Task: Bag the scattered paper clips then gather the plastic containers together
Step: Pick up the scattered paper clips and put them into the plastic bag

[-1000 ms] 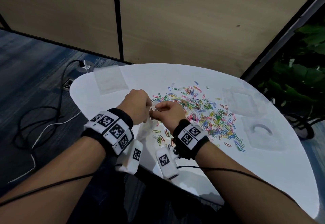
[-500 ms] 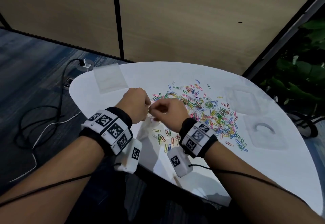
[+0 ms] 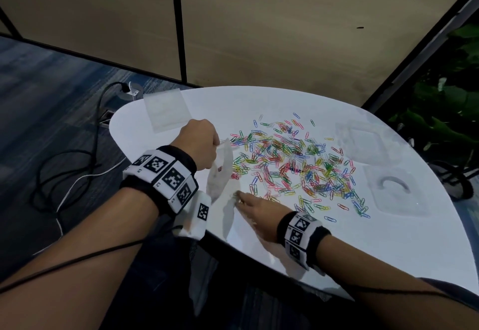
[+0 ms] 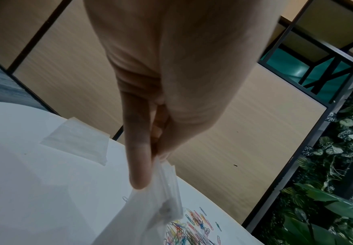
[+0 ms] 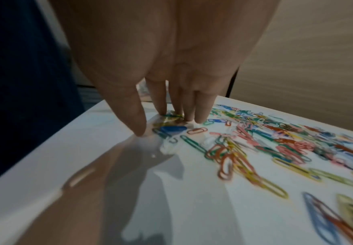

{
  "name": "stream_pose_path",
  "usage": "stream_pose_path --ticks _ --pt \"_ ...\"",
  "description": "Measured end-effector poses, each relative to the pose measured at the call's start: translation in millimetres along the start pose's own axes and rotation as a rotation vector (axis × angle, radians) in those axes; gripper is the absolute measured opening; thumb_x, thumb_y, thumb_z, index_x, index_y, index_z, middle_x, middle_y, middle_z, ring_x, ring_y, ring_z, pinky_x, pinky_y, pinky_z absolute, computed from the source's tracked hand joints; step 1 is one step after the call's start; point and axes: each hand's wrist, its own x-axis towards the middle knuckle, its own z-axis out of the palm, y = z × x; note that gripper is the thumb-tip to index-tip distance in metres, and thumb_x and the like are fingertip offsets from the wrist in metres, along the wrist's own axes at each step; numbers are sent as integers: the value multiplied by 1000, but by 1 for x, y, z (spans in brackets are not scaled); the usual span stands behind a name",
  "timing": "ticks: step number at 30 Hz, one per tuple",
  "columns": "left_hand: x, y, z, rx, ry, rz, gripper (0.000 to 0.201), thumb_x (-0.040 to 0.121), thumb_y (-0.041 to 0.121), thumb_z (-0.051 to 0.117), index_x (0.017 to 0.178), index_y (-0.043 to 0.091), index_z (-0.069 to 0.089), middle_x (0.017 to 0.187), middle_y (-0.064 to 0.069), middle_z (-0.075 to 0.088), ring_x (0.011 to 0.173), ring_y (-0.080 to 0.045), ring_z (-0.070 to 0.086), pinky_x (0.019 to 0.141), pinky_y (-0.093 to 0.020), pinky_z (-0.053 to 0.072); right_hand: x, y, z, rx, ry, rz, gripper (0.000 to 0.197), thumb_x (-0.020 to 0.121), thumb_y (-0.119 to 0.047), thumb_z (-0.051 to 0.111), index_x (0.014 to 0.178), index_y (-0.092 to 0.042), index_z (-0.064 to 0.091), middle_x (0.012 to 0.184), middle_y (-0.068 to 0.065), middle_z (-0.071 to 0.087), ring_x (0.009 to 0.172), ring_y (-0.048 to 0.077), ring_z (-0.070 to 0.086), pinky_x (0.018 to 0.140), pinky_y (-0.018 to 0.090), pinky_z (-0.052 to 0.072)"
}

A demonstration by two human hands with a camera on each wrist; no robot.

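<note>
Many coloured paper clips (image 3: 293, 163) lie scattered over the middle of the white table (image 3: 363, 252). My left hand (image 3: 216, 145) pinches the top edge of a clear plastic bag (image 3: 220, 171), which hangs above the table's left part with a few clips inside. The left wrist view shows the thumb and fingers (image 4: 139, 165) clamped on the bag (image 4: 150, 207). My right hand (image 3: 239, 198) is down on the table at the near-left fringe of the pile. Its straight fingertips (image 5: 162, 111) and thumb touch a few clips (image 5: 171, 129). Two clear plastic containers (image 3: 363, 143) (image 3: 396, 194) sit at the right.
A second flat clear bag (image 3: 167, 110) lies at the table's far left edge. Cables (image 3: 64, 174) trail over the carpet on the left. A partition wall stands behind the table and green plants (image 3: 445, 111) stand to the right.
My hands were together at the bag's mouth. The right hand has since dropped to the table beside the pile, while the left has lifted the bag slightly and holds it alone.
</note>
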Motion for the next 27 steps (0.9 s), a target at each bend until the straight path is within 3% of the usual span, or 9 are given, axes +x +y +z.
stream_pose_path --ticks 4,6,9,12,15,18,21,24,27 --pt "-3 2 -1 7 -10 8 26 85 -6 58 101 6 75 100 -15 74 89 -30 72 84 -39 61 -23 8 10 -213 -17 55 63 95 -12 46 152 -20 21 162 8 12 146 44 15 112 64 19" --pt "-4 4 0 16 -16 12 30 84 -6 59 106 7 75 104 -14 73 90 -30 71 84 -38 61 -31 6 5 -153 -57 127 58 100 -10 36 153 -24 17 163 5 6 146 44 12 108 63 31" --pt "-6 6 2 35 -29 19 29 82 -9 59 101 7 74 103 -13 73 91 -30 71 82 -38 61 -29 6 4 -98 -1 124 52 96 -2 40 146 -14 34 159 10 21 136 39 35 90 48 50" --pt "-5 6 3 52 -41 23 24 81 -10 57 75 10 69 91 -14 73 83 -30 72 79 -39 62 -12 17 9 -64 84 125 29 91 -1 51 117 -5 62 127 16 55 107 34 58 82 40 52" --pt "-3 5 3 61 -43 15 23 83 -9 56 83 6 74 80 -10 72 75 -27 73 76 -38 63 -5 29 -4 35 107 251 17 90 -5 56 98 -8 71 102 9 65 93 26 64 82 34 53" --pt "-2 6 4 69 -59 22 22 82 -8 61 88 7 76 82 -10 74 73 -25 72 74 -37 63 -6 43 -24 385 293 476 14 88 -11 66 97 -13 77 92 4 74 79 14 64 88 26 54" --pt "-3 10 5 59 -75 31 27 79 -10 66 98 7 76 96 -12 74 82 -28 71 78 -37 63 -13 56 -49 832 410 670 18 78 -8 78 95 -13 77 87 -1 74 80 14 69 85 27 56" --pt "-4 13 8 45 -84 46 27 82 -10 62 97 7 75 97 -13 75 82 -28 74 79 -37 62 -19 54 -78 1384 515 577 17 75 2 78 89 -8 76 86 9 76 82 25 73 80 33 60" --pt "-5 17 12 12 -77 61 30 88 -7 54 106 7 75 96 -13 75 78 -27 75 80 -37 62 -16 40 -99 1798 551 430 25 77 11 71 102 9 70 97 19 73 83 26 73 73 25 59"
